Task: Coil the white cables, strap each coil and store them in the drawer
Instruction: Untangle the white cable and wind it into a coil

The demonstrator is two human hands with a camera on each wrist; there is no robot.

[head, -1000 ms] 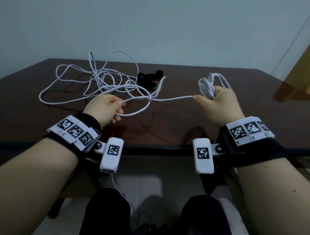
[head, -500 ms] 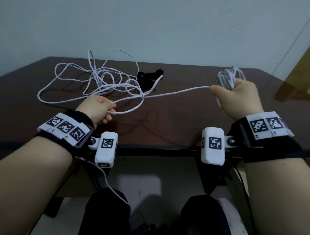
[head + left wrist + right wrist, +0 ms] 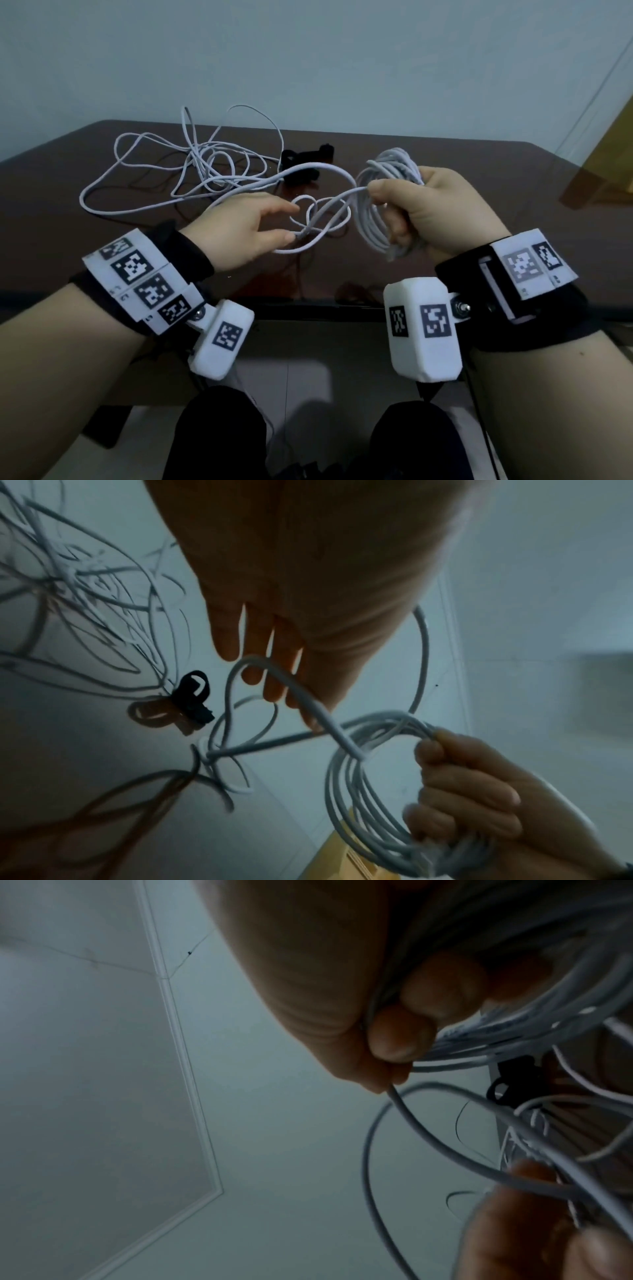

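My right hand (image 3: pixel 387 202) grips a coil of white cable (image 3: pixel 373 222) of several loops above the dark table (image 3: pixel 479 212), its thumb pinching the strand that leads off to the left. That strand runs in slack loops past my left hand (image 3: pixel 274 222), whose fingers are stretched out, with the thumb tip touching the cable. The left wrist view shows the straight fingers (image 3: pixel 274 674) with the strand lying across them, and the coil (image 3: pixel 359 804) in the other hand. More white cable (image 3: pixel 205 164) lies tangled at the back left. Black straps (image 3: pixel 305 164) lie behind the hands.
The table's front edge (image 3: pixel 308 313) runs just below my wrists, with my knees under it. Yellowish wooden furniture (image 3: pixel 609 164) stands at the far right. A plain wall rises behind the table.
The right hand swung back left and down with the coil, close to the left hand. The left hand released its pinch and spread its fingers. The taut strand now hangs in slack loops.
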